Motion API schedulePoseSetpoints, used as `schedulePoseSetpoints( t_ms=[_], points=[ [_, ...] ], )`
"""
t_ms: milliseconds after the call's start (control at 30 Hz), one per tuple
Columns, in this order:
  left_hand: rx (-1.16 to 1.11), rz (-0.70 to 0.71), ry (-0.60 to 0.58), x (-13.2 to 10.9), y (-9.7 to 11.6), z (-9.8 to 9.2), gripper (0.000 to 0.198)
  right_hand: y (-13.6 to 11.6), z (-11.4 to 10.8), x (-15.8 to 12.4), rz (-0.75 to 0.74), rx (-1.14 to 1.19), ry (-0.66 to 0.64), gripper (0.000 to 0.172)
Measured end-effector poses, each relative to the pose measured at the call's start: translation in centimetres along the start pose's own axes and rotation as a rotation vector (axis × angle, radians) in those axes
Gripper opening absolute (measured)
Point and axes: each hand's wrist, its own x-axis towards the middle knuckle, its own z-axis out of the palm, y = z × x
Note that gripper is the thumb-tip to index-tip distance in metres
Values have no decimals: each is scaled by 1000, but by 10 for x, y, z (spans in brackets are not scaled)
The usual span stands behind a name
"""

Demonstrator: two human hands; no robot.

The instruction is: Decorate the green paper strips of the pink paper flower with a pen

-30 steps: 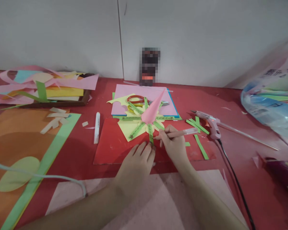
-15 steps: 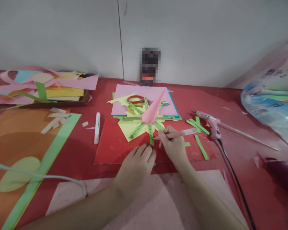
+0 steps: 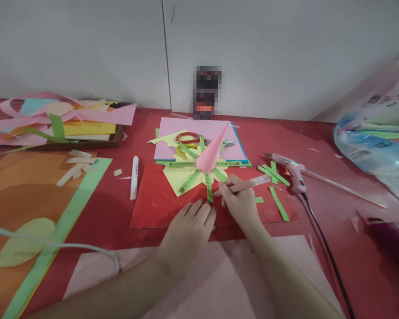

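Note:
My right hand (image 3: 238, 199) is closed around a pen with a pale barrel (image 3: 249, 184), its tip at the lower end of a green paper strip (image 3: 209, 188) with dark marks along it. Curled fingers of my left hand (image 3: 193, 221) press on the near end of that strip; the thumb is hidden. Several such marked strips spread out from under a pink paper cone (image 3: 213, 150), which leans to the upper right on a pale yellow paper flower (image 3: 221, 169). Red-handled scissors (image 3: 188, 136) lie behind the cone.
A pink glue gun (image 3: 294, 173) with a black cord lies right of loose green strips (image 3: 279, 204). A white marker (image 3: 134, 178) lies at left. Paper scraps fill a brown tray (image 3: 109, 144). A blurred dark device (image 3: 206, 93) leans on the wall. A plastic bag (image 3: 362, 146) stands right.
The pen in my right hand has tilted slightly and its tip has shifted a little toward me along the strip. My left hand stays in place.

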Motion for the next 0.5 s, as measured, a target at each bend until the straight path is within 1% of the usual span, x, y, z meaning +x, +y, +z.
schedulePoseSetpoints(
  t_ms=[167,267,367,500],
  points=[
    [54,21,19,-2,2,2,25,-4,0,-1,-36,61,66,30],
    [82,6,19,-2,3,1,27,-6,1,-4,-2,148,57,31],
    [95,17,28,-3,4,0,28,-7,1,-7,29,215,48,35],
    [93,24,34,-4,5,-2,26,-8,1,-10,47,192,59,35]
  ],
)
